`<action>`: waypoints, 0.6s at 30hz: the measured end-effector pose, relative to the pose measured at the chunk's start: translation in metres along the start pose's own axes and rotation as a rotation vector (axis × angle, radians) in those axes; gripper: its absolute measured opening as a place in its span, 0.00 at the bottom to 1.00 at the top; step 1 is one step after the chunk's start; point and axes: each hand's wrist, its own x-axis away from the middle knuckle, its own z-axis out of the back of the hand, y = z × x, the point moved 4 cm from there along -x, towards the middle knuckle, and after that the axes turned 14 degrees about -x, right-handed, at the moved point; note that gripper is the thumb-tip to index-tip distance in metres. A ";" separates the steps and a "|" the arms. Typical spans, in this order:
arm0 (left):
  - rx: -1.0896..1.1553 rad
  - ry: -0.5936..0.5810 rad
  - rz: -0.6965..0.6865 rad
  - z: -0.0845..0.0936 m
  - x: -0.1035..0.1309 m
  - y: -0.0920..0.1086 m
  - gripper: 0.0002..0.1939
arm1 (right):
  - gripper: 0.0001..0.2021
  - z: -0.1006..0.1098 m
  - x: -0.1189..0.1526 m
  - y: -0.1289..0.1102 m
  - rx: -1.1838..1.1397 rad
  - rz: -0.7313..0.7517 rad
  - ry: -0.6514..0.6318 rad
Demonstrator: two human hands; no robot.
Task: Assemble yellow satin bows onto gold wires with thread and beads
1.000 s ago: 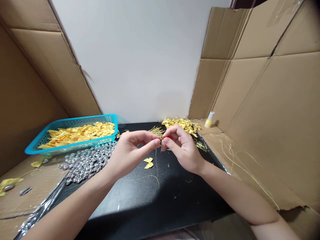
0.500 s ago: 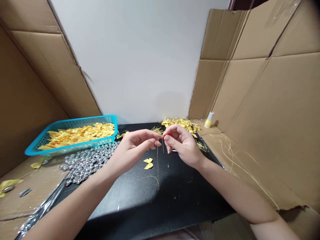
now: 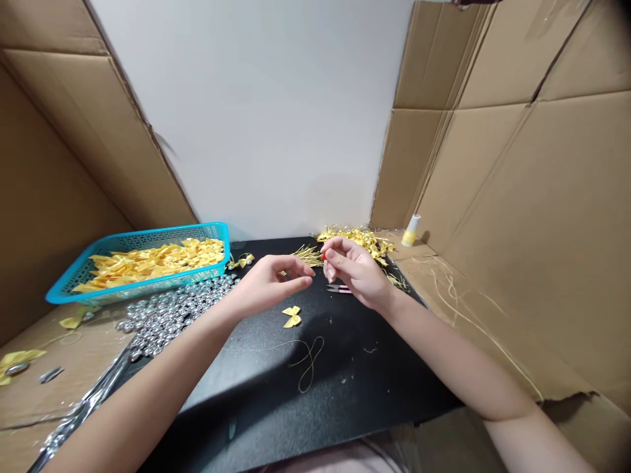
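My right hand [image 3: 355, 272] pinches a small red object [image 3: 324, 257] between thumb and fingers; its kind is too small to make out. Facing it across a narrow gap, my left hand [image 3: 276, 284] has its fingers stretched out and the thumb apart, with nothing visible in it. A yellow ribbon bow [image 3: 292, 316] lies on the black table below the hands. Nearer to me, a thin thread [image 3: 311, 361] lies in a loop. Thread snips [image 3: 338, 288] rest beside my right hand, partly hidden by it. Behind the fingers is a bundle of gold strands [image 3: 306, 255].
On the left stand a blue basket [image 3: 221, 263] of yellow bows and a pile of silver beads [image 3: 172, 315]. A heap of finished-looking bows [image 3: 362, 240] is at the back right, near a white-and-yellow thread cone [image 3: 411, 230]. Cardboard walls [image 3: 542, 197] flank the table.
My hands have moved slightly apart, the left no longer touching the red object. The thread that hung between them now lies looped on the table. More of the snips shows.
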 end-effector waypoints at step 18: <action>-0.850 -0.631 -0.020 -0.064 0.023 -0.008 0.10 | 0.15 0.011 -0.006 -0.005 0.112 0.059 0.026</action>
